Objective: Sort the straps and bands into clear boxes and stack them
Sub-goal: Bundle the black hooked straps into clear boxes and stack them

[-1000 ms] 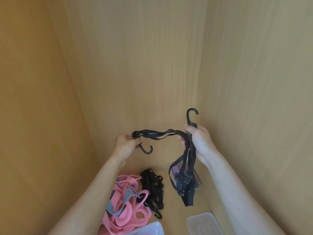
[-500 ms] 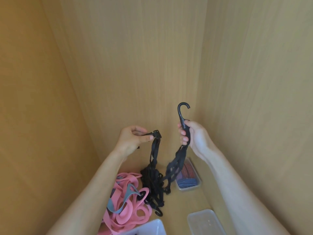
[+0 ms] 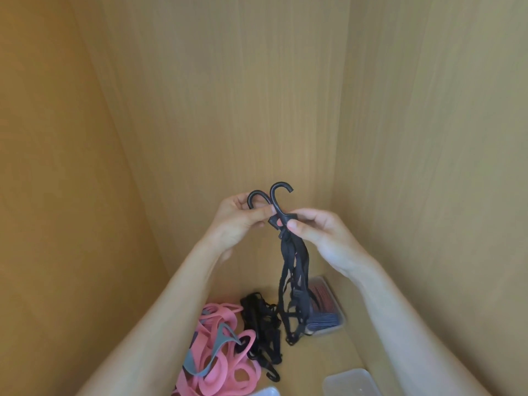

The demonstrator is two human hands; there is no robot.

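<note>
1. Bungee strap, black, held up in mid-air btwn both hands, well above the shelf floor. Its 2 hooks stand side by side at the top, tips curling opposite ways; the rest dangles doubled in loops.
2. Left hand: thumb & fingers pinch the left hook's shank.
3. Right hand: thumb & forefinger pinch the strap at the hook bases, other fingers curled behind.
4. Strap's low end hangs in front of a clear box w/ red & blue straps inside, at back right of floor. Touching it or not: can't tell.
5. Black strap pile lies on floor just left of that box. Pink bands heaped against pile's left side, w/ a grey band on top.
6. Btm edge: clear lid or box at right, pale box corner nr centre, both cut off.
7. Wood-grain cabinet walls all round.
</note>
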